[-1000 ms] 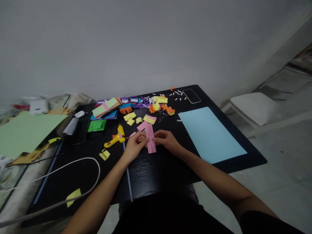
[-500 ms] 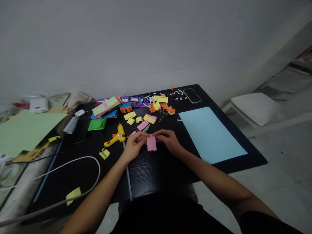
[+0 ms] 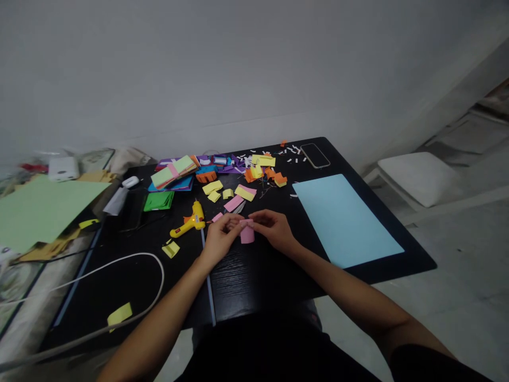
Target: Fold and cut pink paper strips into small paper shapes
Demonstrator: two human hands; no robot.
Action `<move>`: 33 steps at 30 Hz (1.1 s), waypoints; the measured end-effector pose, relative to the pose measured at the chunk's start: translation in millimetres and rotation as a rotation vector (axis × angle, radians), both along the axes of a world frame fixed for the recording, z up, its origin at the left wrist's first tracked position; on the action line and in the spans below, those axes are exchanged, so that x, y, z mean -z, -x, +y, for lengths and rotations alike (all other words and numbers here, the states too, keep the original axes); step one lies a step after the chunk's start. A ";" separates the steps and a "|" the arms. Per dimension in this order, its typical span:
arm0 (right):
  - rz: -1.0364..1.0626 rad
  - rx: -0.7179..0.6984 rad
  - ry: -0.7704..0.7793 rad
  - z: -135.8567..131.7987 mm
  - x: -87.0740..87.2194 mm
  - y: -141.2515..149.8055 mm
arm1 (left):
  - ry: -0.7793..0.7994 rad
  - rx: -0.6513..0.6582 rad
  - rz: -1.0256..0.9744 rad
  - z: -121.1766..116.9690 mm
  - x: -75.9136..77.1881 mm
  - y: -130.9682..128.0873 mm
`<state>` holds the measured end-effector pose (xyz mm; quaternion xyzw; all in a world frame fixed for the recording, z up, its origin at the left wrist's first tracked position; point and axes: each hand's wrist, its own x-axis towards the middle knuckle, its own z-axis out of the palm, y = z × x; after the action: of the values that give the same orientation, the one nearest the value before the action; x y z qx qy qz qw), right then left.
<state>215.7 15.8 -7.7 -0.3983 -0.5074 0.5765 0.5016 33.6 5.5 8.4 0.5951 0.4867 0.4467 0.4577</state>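
Observation:
Between my two hands, over the dark table, is a small piece of pink paper (image 3: 247, 235). My left hand (image 3: 220, 237) pinches its upper left edge with thumb and fingers. On the other side, my right hand (image 3: 275, 229) grips the upper right edge, and both thumbs lie on the paper near its top. Just beyond my left hand are scissors (image 3: 239, 207), partly covered, and loose pink strips (image 3: 234, 203). A yellow glue gun (image 3: 190, 222) lies to the left of my left hand, with a folded yellow paper piece (image 3: 170, 248) below it.
A light blue sheet (image 3: 345, 223) covers the table's right side, with a phone (image 3: 315, 155) behind it. Cut paper stacks (image 3: 175, 172), green pieces (image 3: 159, 200) and orange scraps (image 3: 274, 175) lie at the back. A white cable (image 3: 159, 276) loops across the left. A white stool (image 3: 413, 175) stands right.
Both thumbs have moved inward onto the top of the pink paper, covering more of it. Its lower edge now looks curved and sits slightly higher.

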 end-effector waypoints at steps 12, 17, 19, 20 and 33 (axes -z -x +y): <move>-0.051 -0.017 0.022 1.9 -1.0 -0.5 | 0.084 0.003 -0.086 1.8 -1.9 -0.2; -0.003 -0.024 0.077 3.8 -2.5 -1.4 | 0.047 0.029 0.064 0.9 1.8 0.5; 0.005 -0.059 0.088 4.4 -2.6 -1.9 | 0.008 0.033 0.109 0.2 2.4 1.4; 0.004 -0.082 0.084 4.7 -2.5 -2.0 | -0.009 0.044 0.127 -0.2 2.1 1.9; -0.112 -0.099 -0.011 4.1 -1.5 -1.6 | -0.170 0.077 0.315 -3.1 -3.5 2.2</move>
<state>217.4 19.9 -6.2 -0.4018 -0.5569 0.5744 0.4455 31.4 2.4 11.9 0.7124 0.4897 0.3698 0.3405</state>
